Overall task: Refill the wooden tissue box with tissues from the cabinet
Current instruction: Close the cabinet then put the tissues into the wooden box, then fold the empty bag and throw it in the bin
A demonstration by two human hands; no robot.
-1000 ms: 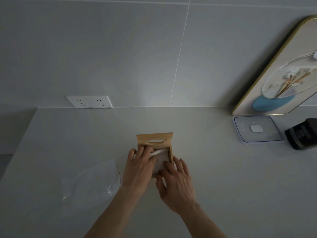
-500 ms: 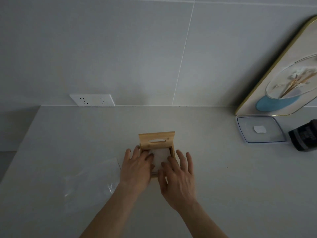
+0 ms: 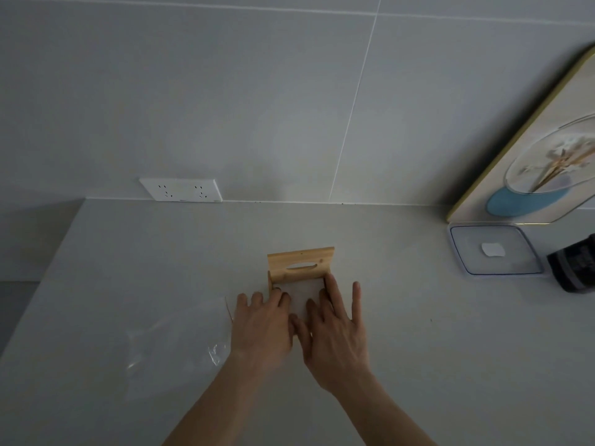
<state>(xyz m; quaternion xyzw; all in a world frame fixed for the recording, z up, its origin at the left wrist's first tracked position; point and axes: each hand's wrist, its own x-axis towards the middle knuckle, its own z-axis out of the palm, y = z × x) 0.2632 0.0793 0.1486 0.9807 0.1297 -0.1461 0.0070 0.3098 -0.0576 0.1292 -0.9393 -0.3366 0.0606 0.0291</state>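
A small wooden tissue box [image 3: 301, 265] sits on the pale counter, its slotted lid standing upright at the back. A white stack of tissues [image 3: 304, 294] lies inside the open box. My left hand [image 3: 262, 326] lies flat over the box's left side, fingertips pressing on the tissues. My right hand [image 3: 335, 333] rests on the right side, fingers spread, some on the tissues and the box's right wall. Neither hand grips anything. The front of the box is hidden under my hands.
A crumpled clear plastic wrapper [image 3: 174, 346] lies left of my hands. A wall socket [image 3: 182, 189] sits at the counter's back. At the right stand a clear square lid [image 3: 494, 249], a dark jar [image 3: 576, 268] and a leaning decorated tray [image 3: 541, 162].
The tissues have gone down flat into the box. Both hands have flattened and spread, and my right fingers moved up along the box's right wall.
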